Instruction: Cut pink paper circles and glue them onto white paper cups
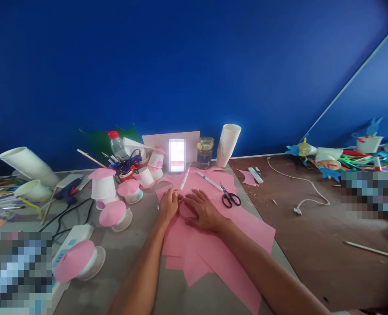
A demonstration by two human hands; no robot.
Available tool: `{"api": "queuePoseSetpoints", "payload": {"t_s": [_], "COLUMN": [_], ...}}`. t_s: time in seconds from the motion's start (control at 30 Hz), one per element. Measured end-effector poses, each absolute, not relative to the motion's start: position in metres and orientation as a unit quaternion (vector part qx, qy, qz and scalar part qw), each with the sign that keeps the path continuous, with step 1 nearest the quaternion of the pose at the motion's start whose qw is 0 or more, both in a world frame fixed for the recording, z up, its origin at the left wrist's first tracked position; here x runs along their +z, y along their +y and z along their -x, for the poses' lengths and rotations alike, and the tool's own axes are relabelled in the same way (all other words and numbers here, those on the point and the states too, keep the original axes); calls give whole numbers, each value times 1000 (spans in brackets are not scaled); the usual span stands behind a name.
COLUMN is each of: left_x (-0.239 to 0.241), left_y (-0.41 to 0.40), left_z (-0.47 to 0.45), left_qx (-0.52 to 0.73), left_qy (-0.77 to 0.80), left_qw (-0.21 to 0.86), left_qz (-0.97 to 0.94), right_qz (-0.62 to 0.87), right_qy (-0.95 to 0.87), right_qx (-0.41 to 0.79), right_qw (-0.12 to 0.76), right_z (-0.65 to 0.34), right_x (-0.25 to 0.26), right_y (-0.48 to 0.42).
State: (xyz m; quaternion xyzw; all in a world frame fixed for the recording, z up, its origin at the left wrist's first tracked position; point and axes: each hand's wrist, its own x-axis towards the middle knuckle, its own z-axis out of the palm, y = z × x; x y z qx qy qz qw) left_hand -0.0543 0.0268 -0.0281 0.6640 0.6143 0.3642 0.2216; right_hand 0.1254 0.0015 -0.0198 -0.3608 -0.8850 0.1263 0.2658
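My right hand [202,209] lies over a thin round rim [182,216], its fingers stretched out across the top and pressing it on pink paper [184,245]. I cannot tell whether the rim is a lid or a ring. Close against its left side, my left hand [169,204] has its fingers curled in a pinch; what they hold, if anything, is hidden. Black-handled scissors [231,200] lie to the right of my right hand. A white marker [209,181] and a slim white pen [185,177] rest on the paper beyond my fingers.
Paper cups with pink cone tops [112,213] stand at left, near a white power strip [71,245] and a glue gun [69,188]. A glass jar [205,152] and a cup stack [229,144] stand by the blue wall. A white cable [307,177] lies at right.
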Motion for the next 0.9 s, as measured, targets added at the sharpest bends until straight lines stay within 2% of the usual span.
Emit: {"api": "queuePoseSetpoints", "payload": {"t_s": [0.2,0.5,0.9], "left_x": [-28,-24,-20], "left_y": [26,23,22], "left_z": [55,52,51], "left_qx": [366,371,362], "left_qy": [608,619,621], "left_qw": [235,250,255], "left_qz": [-664,-646,-647], "right_qz": [363,407,385], "right_qy": [-881,-771,-764], "right_qx": [146,212,249], "right_qw": [265,441,453], "right_z": [-127,-150,-147], "right_x": [-21,-14,-17], "right_y": [4,14,14]}}
